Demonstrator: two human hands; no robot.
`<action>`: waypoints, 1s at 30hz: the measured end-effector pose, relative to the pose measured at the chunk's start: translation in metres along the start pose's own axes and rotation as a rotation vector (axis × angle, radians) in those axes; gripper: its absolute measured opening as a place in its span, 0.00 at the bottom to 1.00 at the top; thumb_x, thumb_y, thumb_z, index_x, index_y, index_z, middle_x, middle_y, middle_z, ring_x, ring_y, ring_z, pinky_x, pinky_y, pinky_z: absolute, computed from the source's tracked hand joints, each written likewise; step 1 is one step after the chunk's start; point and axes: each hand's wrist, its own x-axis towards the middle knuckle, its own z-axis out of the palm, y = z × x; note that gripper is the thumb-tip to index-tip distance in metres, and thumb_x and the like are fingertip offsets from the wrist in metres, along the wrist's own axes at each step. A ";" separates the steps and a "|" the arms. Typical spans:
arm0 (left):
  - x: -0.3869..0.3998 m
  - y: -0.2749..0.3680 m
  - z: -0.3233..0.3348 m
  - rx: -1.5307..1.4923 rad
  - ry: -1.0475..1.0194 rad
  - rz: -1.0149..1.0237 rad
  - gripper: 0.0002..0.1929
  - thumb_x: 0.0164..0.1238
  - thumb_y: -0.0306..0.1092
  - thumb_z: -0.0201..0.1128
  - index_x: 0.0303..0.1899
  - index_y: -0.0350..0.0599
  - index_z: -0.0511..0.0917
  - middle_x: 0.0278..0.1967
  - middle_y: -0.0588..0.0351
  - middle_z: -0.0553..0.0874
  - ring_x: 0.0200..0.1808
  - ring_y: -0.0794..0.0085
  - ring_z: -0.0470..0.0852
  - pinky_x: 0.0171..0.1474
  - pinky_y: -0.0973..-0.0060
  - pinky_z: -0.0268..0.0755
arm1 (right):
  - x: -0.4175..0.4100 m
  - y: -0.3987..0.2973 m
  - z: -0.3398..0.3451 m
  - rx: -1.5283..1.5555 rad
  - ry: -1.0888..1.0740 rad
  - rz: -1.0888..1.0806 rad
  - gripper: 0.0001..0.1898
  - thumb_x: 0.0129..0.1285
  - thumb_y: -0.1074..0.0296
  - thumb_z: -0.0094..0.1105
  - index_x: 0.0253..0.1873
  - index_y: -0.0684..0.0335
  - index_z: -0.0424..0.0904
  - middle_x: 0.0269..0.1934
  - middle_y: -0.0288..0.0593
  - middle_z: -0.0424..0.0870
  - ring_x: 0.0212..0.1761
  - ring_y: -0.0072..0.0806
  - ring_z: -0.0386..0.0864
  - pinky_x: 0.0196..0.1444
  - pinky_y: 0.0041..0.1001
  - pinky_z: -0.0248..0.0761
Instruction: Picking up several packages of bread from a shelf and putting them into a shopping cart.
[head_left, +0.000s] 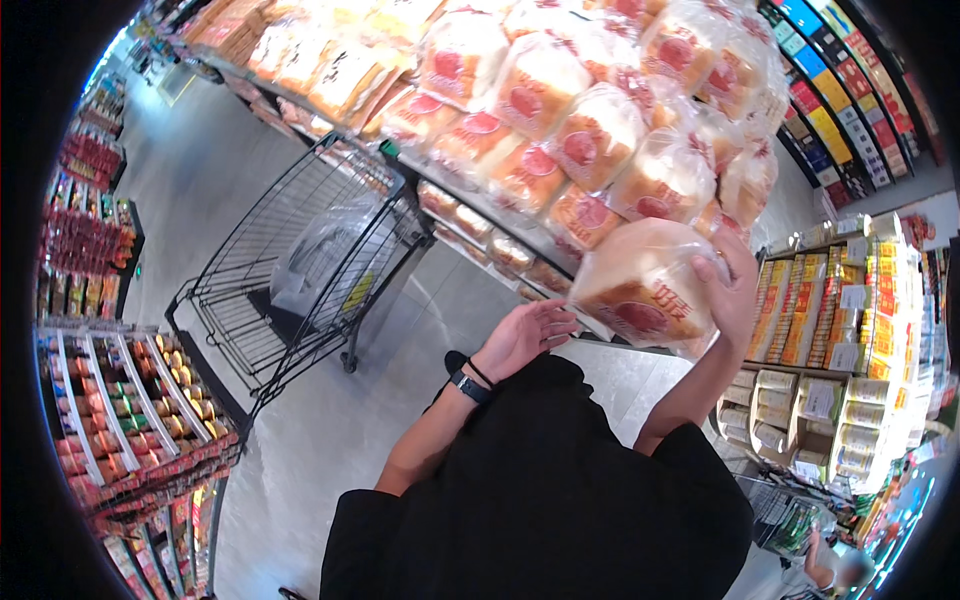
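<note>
A loaf of bread in a clear printed plastic bag (645, 289) is in my right hand (727, 285), gripped along its right side. My left hand (525, 337), with a dark watch and a band at its wrist, is at the loaf's left corner. Its fingers are spread, palm up; whether the fingertips touch the bag I cannot tell. Just beyond the held loaf, several similar bagged loaves (592, 142) are piled on a display stand (480, 191).
A wire shopping cart (247, 225) stands at the left against the display, with a clear plastic bag (330, 255) inside. Packaged goods fill a shelf (127, 405) at lower left and a rack (817, 322) at right. Another person (821, 566) is at lower right near a second cart (787, 517).
</note>
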 end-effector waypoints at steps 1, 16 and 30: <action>-0.010 0.005 -0.005 -0.006 0.012 0.017 0.28 0.84 0.53 0.46 0.71 0.41 0.69 0.69 0.46 0.77 0.71 0.55 0.74 0.77 0.55 0.61 | 0.003 -0.009 0.023 0.011 -0.017 -0.009 0.15 0.62 0.67 0.69 0.35 0.70 0.71 0.30 0.39 0.66 0.33 0.30 0.66 0.38 0.30 0.62; -0.176 0.062 -0.099 -0.413 0.246 0.573 0.35 0.83 0.60 0.38 0.78 0.45 0.62 0.74 0.50 0.71 0.72 0.56 0.70 0.79 0.54 0.55 | 0.060 -0.116 0.302 0.301 -0.527 -0.125 0.17 0.65 0.66 0.71 0.32 0.70 0.73 0.29 0.40 0.67 0.32 0.26 0.65 0.37 0.27 0.60; -0.207 0.185 -0.160 -0.563 0.429 0.865 0.29 0.84 0.44 0.44 0.77 0.37 0.63 0.75 0.40 0.69 0.78 0.49 0.66 0.81 0.53 0.55 | 0.187 -0.116 0.529 0.625 -0.624 0.026 0.16 0.69 0.62 0.70 0.37 0.71 0.78 0.30 0.37 0.71 0.34 0.19 0.68 0.37 0.25 0.63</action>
